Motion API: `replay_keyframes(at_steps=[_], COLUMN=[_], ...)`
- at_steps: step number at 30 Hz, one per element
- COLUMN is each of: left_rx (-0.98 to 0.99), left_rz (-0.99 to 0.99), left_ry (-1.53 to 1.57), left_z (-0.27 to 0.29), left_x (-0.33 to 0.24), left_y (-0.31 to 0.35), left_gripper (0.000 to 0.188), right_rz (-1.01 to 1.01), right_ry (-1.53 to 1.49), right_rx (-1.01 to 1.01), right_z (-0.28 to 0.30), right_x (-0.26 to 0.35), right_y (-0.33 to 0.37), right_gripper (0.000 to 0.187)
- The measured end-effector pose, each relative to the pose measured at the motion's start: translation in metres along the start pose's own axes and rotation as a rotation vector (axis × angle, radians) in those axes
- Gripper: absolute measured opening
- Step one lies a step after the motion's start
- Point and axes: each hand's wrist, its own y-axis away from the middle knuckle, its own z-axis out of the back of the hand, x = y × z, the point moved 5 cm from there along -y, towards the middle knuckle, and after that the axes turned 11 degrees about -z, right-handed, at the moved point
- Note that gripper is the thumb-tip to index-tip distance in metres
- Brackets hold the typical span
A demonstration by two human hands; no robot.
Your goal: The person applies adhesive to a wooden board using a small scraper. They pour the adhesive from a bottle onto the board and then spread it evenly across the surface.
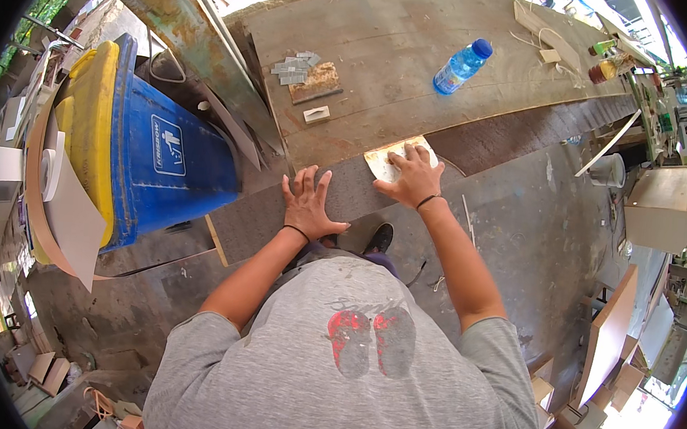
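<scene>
Woodworking shop — plywood bench (389, 49), board offcuts (608, 332).
</scene>
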Motion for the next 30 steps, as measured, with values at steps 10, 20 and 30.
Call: replay_keyframes(at_steps=[10, 20, 30], left_rx=[-0.003, 0.013, 0.011], left_rz=[0.008, 0.011, 0.009], left_ry=[0.023, 0.024, 0.019], left_z=[0.002, 0.0, 0.001], left_x=[-0.001, -0.001, 0.0], left_y=[-0.001, -0.001, 0.001], left_gripper=[0.116, 0.115, 0.114], right_rz=[0.013, -0.018, 0.021], right_ry=[0.005, 0.041, 0.187], right_rx=[-0.014, 0.047, 0.286], right_z=[0.002, 0.008, 0.031], right_x=[0.002, 0.0, -0.02], right_y=[-0.004, -0.007, -0.011], right_gripper=[0.071, 0.07, 0.069])
